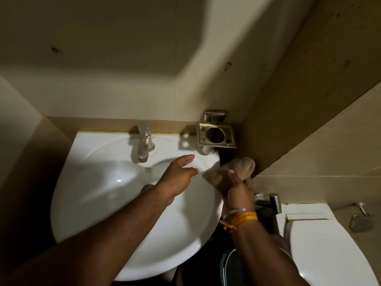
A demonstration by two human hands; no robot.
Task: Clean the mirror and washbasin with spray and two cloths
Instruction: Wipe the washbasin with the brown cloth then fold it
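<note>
The white washbasin [115, 203] is round and glossy, its bowl bare. A beige cloth [233, 170], bunched and blurred, lies at the basin's right rim, gripped from below.

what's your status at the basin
Right hand grips cloth at basin's right rim. Left hand open, empty, over bowl. Tap behind left hand; no spray in view.
</note>
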